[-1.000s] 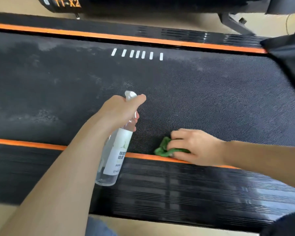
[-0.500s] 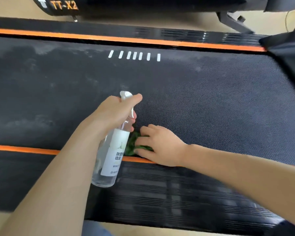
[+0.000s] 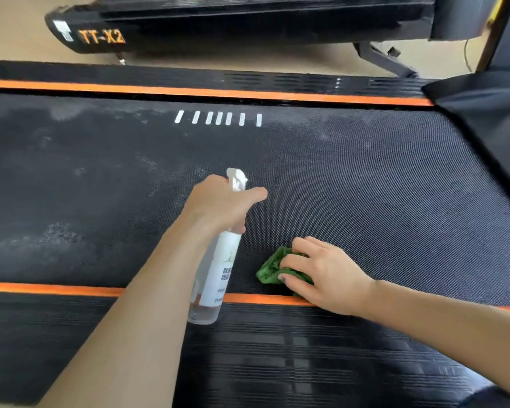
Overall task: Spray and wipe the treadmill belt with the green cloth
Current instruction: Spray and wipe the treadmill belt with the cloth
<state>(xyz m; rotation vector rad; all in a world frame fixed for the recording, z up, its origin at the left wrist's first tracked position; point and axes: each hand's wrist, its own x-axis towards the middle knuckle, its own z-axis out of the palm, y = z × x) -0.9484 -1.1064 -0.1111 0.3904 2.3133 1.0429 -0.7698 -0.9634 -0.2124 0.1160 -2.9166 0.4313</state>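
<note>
The left hand (image 3: 218, 207) has its grip closed round the spray bottle (image 3: 218, 278) while the right hand (image 3: 324, 275) presses the bunched green cloth (image 3: 270, 267) onto the treadmill belt (image 3: 365, 187) just right of it, so wiping looks partway, with pale dusty patches left beyond and leftward.

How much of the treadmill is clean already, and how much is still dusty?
The belt's right part looks dark and even, so it seems wiped. Right now the right hand presses the green cloth near the front orange stripe, while the left hand grips the spray bottle. Grey dusty patches remain on the left and along the far edge by the white marks, so much is probably left.
</note>
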